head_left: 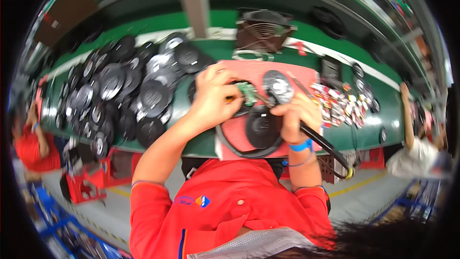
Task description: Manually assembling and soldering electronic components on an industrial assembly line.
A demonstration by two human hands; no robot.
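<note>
One circuit board (247,93) sits at the worker's (230,192) twelve o'clock; left hand (216,92) curls at its nine, hold unclear; right hand (298,115) grips one soldering iron (326,145); one black disc (262,127) lies at five.

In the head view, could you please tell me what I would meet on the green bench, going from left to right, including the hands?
Pile of round black parts → left hand → green circuit board → right hand → scattered small red-and-white parts.

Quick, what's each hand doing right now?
Left hand: fingers bent beside the green circuit board; grip cannot be told.
Right hand: closed, holding a black-handled tool.
</note>
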